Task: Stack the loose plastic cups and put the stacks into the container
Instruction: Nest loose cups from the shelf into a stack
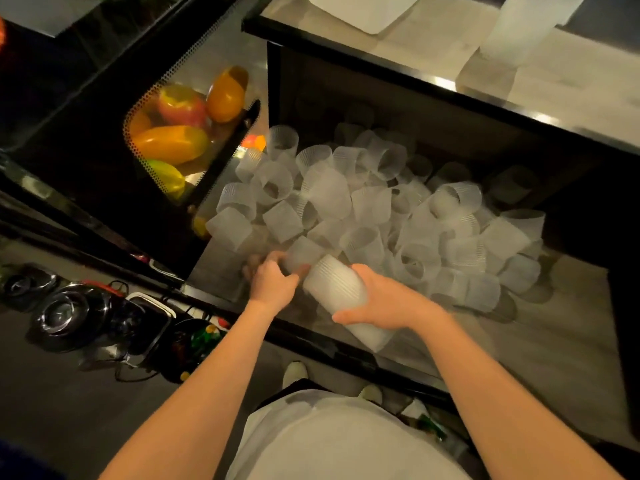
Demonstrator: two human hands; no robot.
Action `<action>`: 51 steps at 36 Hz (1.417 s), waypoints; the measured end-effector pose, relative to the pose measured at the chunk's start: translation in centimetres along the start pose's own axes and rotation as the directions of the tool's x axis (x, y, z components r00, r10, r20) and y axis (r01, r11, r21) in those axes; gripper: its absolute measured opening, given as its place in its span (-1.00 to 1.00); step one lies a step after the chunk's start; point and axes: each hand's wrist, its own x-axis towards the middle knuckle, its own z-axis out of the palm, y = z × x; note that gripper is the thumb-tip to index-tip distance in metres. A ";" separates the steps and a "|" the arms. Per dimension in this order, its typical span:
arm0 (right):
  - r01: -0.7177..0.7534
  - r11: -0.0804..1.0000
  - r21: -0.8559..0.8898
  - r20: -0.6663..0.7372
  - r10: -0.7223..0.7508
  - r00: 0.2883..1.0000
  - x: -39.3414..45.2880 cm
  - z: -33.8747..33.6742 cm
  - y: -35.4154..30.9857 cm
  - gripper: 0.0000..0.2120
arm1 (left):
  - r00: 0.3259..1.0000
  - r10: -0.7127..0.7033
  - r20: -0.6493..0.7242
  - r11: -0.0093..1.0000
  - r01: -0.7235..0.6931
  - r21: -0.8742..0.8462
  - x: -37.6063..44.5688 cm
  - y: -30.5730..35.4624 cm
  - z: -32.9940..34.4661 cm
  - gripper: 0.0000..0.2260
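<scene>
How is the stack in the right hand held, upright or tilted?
Tilted: the stack leans toward the loose cups in the right hand.

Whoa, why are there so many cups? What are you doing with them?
A person is tidying a big pile of loose frosted plastic cups on a low shelf. The right hand holds a short stack of cups, and the left hand grips another cup at the pile's edge, likely to add it to the stack.
</scene>
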 end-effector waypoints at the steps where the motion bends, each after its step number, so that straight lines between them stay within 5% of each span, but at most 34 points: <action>1: -0.014 1.000 0.011 0.000 0.014 1.000 0.0 0.2 0.2 -0.07 | 1.000 0.025 0.000 0.999 -0.025 0.024 0.3 -0.4 0.1 -0.76; 5: -0.058 0.996 0.064 0.021 0.057 0.998 0.3 0.9 0.8 -0.04 | 1.000 0.021 0.011 0.995 -0.019 -0.101 -0.3 -1.2 -0.7 -0.77; 11: 0.028 0.997 0.070 0.121 -0.037 0.992 0.9 1.2 0.4 0.02 | 0.949 0.035 0.313 0.910 0.099 -0.402 -2.1 -1.7 -1.6 -0.68; 16: 0.135 0.990 0.039 0.105 -0.138 0.985 1.8 1.0 -1.2 0.10 | 0.922 0.143 0.360 0.920 0.011 -0.392 -2.9 -0.6 -1.6 -0.70; 18: 0.155 0.988 0.022 0.061 -0.156 0.986 2.3 0.8 -1.6 0.12 | 0.949 0.181 0.259 0.939 -0.089 -0.333 -2.7 -0.5 -1.6 -0.67; 21: 0.153 0.984 0.086 -0.005 -0.153 0.988 2.6 0.4 -2.1 0.04 | 0.981 0.064 -0.183 0.924 -0.127 -0.359 -1.3 -0.2 -2.1 -0.70; 24: 0.169 0.978 0.120 -0.032 -0.167 0.986 2.6 0.5 -2.7 -0.01 | 0.851 -0.274 -0.448 0.893 0.053 -0.447 1.1 -0.2 -3.8 -0.49; 28: 0.183 0.976 0.117 -0.009 -0.184 0.983 2.7 0.8 -3.0 -0.02 | 0.820 -0.466 -0.333 0.823 0.263 -0.504 4.7 -1.2 -5.0 -0.54; 33: 0.165 0.981 0.105 0.004 -0.166 0.986 2.7 0.7 -2.5 0.01 | 0.847 -0.356 -0.395 0.856 0.126 -0.501 5.1 -1.2 -5.3 -0.78; 37: 0.117 0.987 0.110 0.020 -0.120 0.993 3.1 0.5 -1.9 0.03 | 0.862 -0.404 -0.306 0.649 0.035 -0.760 3.3 -1.1 -4.8 -0.82; 39: 0.095 0.991 0.094 0.036 -0.099 0.994 3.4 0.5 -1.8 0.03 | 0.924 -0.370 -0.101 0.458 0.086 -0.885 2.5 -1.1 -5.1 -0.83; 41: 0.082 0.994 0.076 0.046 -0.085 0.995 3.7 0.6 -1.9 0.02 | 0.974 -0.191 0.123 0.346 0.184 -0.920 2.0 -1.1 -5.4 -0.78; 45: 0.105 0.990 0.098 0.043 -0.109 0.993 4.0 0.4 -2.2 0.01 | 0.944 0.018 0.329 0.558 0.264 -0.787 1.3 -0.9 -5.5 -0.40; 51: 0.197 0.967 0.162 0.083 -0.212 0.974 4.1 -1.6 -1.7 -0.03 | 0.971 0.065 0.230 0.849 0.068 -0.524 1.4 0.0 -5.6 -0.61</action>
